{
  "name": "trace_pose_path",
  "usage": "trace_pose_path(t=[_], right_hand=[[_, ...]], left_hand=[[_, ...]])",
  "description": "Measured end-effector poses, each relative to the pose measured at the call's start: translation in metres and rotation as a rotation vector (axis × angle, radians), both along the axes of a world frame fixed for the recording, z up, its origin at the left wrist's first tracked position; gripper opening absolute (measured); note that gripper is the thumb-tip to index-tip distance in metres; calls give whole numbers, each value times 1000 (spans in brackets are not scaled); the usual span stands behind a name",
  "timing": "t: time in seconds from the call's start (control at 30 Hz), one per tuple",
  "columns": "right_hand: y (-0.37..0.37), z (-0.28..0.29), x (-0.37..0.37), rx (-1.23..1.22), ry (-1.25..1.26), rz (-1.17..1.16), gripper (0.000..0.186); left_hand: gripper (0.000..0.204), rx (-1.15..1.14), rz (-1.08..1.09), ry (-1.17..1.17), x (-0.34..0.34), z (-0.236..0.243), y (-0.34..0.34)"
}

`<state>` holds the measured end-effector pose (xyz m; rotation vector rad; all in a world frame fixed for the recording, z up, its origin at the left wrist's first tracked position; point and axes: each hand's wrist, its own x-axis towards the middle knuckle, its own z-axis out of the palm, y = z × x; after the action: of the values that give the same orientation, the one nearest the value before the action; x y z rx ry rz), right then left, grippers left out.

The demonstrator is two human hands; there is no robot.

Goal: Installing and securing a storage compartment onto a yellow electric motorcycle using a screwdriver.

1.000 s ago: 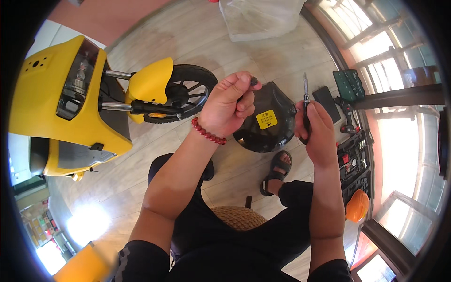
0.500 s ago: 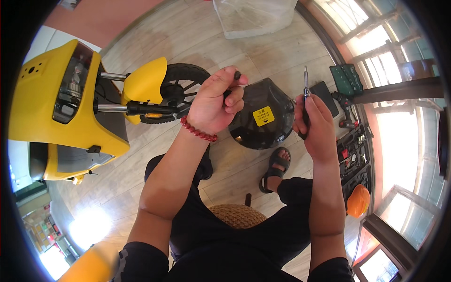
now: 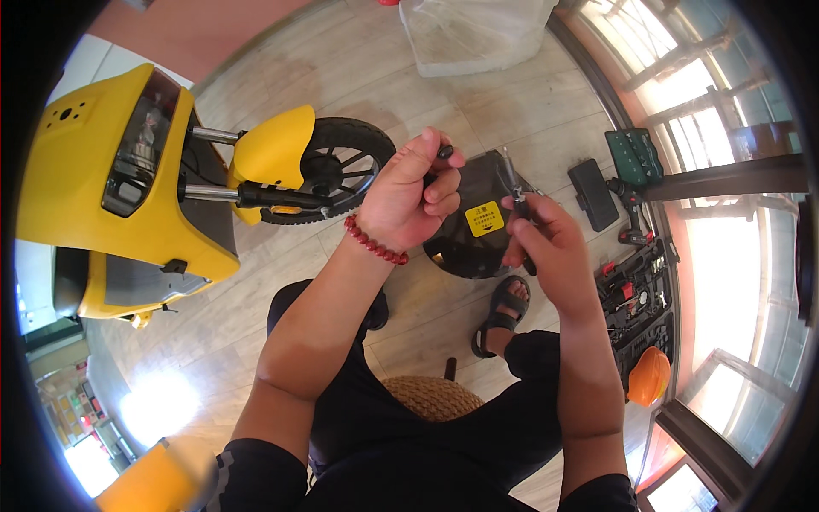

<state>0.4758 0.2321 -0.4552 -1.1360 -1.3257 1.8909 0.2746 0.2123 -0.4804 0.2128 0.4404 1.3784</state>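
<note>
My left hand (image 3: 405, 192), with a red bead bracelet at the wrist, is curled round a small black piece (image 3: 444, 152). Only its rounded end shows past the thumb and fingers, so its kind is unclear. My right hand (image 3: 559, 256) grips a screwdriver (image 3: 514, 181) by its dark handle, and the silver shaft points up and slightly left. The two hands are apart, the screwdriver's tip to the right of the left fingers. Beneath them on the floor lies a glossy dark panel (image 3: 448, 253) with a yellow label (image 3: 486, 219), partly hidden by my hands.
A yellow scooter (image 3: 81, 183) stands at left, its front wheel (image 3: 341, 166) near my left hand. At right lie a black case (image 3: 594, 194), a green bit case (image 3: 633, 157), a power drill (image 3: 629, 205), an open toolbox (image 3: 636, 299) and an orange helmet-like item (image 3: 649, 376). Far back is a plastic-wrapped block (image 3: 473, 38).
My right hand has moved left with the screwdriver, which now tilts left and comes closer to my left hand. The view has shifted slightly; my left hand keeps its hold.
</note>
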Motion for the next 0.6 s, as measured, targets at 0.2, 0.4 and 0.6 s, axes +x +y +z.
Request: trace_pose_path(t=[0.2,0.4,0.6], right_hand=[[-14,13,-9,177,-47,88,29],[-16,22,-12,151,-188,110,24],[-17,14,-10,83,-105,110,29]], left_hand=[[23,-20,29,-9,2,-1,-1],[26,-67,2,-61,6,1,-1],[27,-63,-28,-101,8,0,-1]])
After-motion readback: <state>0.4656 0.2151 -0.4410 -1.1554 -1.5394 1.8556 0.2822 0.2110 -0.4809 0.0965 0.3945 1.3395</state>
